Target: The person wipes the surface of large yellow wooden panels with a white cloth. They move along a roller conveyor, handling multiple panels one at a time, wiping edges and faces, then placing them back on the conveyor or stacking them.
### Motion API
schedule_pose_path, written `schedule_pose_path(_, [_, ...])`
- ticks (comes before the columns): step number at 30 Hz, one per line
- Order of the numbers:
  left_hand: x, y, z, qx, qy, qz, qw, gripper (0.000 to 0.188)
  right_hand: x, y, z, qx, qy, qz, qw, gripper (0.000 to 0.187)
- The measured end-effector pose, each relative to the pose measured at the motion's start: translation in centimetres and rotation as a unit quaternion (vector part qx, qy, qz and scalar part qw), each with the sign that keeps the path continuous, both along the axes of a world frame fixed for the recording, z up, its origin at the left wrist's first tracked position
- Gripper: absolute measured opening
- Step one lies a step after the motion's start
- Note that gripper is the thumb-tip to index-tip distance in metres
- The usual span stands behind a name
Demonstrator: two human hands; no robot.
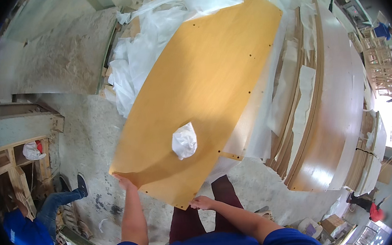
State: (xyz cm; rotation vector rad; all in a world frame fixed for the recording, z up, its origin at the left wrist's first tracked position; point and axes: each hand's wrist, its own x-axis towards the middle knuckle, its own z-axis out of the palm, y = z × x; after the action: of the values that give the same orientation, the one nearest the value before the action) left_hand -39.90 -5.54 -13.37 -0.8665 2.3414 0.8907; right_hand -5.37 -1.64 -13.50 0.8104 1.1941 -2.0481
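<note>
A long, thin wooden panel [188, 86], honey-coloured and faintly glossy, is lying face up and lengthwise away from the person. Small dark holes are dotting its right side and near end. Most of it is resting over white sheeting [127, 77], with its near end jutting past the sheeting's near edge. The left grip [125, 181] is holding its near left corner, the right grip [203, 202] its near right corner.

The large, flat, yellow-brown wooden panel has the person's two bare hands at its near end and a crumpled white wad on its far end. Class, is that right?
No: the crumpled white wad lies toward the near end of the yellow-brown wooden panel, as the head view shows. The left hand and right hand are indeed at that end.
</note>
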Motion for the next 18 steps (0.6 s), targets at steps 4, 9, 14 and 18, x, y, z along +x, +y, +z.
schedule_pose_path(4, [-4.1, -2.4, -1.1, -0.024, 0.084, 0.062, 0.994, 0.096, -1.5, 3.2, 2.7, -0.053, -0.059, -0.071, 0.994, 0.048])
schedule_pose_path(9, [-11.5, -6.4, -0.2, -0.115, 0.080, 0.008, 0.990, 0.099, 1.6, 8.2, 1.3, 0.104, -0.110, -0.236, 0.960, 0.027])
schedule_pose_path(14, [-11.5, -10.2, -0.6, -0.112, 0.075, 0.039, 0.990, 0.097, -2.1, 19.9, 3.2, 0.549, -0.033, -0.329, 0.768, 0.017])
schedule_pose_path(18, [-11.1, -11.2, -0.7, -0.106, 0.094, 0.044, 0.989, 0.094, -10.1, 29.8, 5.8, 0.617, -0.010, -0.268, 0.739, 0.031])
